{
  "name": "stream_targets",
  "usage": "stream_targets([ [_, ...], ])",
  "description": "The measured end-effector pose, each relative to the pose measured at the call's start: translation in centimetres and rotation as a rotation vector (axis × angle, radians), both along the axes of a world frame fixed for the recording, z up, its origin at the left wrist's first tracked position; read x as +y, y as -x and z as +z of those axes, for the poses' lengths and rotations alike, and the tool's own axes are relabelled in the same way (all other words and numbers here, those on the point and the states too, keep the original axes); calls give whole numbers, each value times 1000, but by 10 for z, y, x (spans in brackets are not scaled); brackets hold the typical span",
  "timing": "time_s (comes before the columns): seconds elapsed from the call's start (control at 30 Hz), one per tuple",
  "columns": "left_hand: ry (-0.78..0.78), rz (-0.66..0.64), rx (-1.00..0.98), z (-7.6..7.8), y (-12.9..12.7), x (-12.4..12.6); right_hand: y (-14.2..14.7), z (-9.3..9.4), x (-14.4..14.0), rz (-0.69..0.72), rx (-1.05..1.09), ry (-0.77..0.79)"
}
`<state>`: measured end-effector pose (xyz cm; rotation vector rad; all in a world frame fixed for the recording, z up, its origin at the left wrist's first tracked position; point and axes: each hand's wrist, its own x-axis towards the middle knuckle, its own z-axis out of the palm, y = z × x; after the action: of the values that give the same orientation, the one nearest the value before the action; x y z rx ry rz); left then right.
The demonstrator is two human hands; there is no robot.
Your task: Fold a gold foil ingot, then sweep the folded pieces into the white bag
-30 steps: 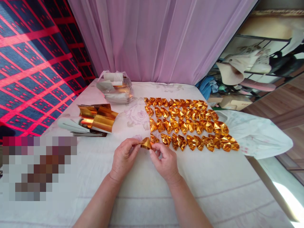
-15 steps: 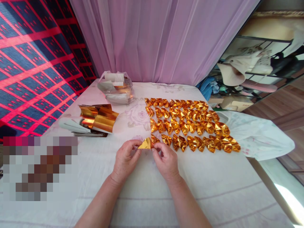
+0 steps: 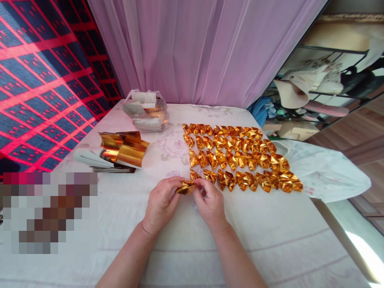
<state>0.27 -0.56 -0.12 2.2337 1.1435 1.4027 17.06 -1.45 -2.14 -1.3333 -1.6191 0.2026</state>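
Observation:
Between my two hands is a small piece of folded gold foil paper (image 3: 185, 188), pinched at both ends. My left hand (image 3: 163, 200) grips its left end with thumb and fingers. The right end is held by my right hand (image 3: 210, 202), its fingertips partly hiding the foil. Just beyond and to the right lie several rows of folded gold foil pieces (image 3: 235, 160) on the patterned cloth (image 3: 180, 248). The nearest folded piece is close to my right fingertips.
Loose gold foil sheets (image 3: 133, 150) lie in a stack at the left. Behind them sits a clear plastic bag (image 3: 147, 112) of more sheets. A pale plastic bag (image 3: 333, 170) hangs over the right edge. A purple curtain (image 3: 198, 52) closes off the back, and a shelf rack (image 3: 324, 80) stands at right.
The foil between my hands has turned from an upright, pointed flap to a flatter, opened shape. My hands have drawn slightly closer together.

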Motion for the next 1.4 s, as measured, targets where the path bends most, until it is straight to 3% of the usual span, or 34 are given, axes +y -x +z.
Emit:
stream_targets([
  [0.13,32,48,-16,-2,1,0,0,1,-2,12,7,20],
  [0.33,67,70,-2,-6,5,3,-1,11,-6,164,69,19],
  [0.5,96,23,-35,-6,6,4,-3,13,-4,173,65,44],
  [0.9,207,50,-139,3,0,-1,-1,13,-2,192,86,33],
  [1.13,66,35,37,-3,6,2,-1,13,-3,145,115,79],
  [1.27,70,134,88,-8,7,3,-1,12,-5,133,162,117],
  [1.4,231,291,10,-8,4,2,0,14,-7,155,141,135],
])
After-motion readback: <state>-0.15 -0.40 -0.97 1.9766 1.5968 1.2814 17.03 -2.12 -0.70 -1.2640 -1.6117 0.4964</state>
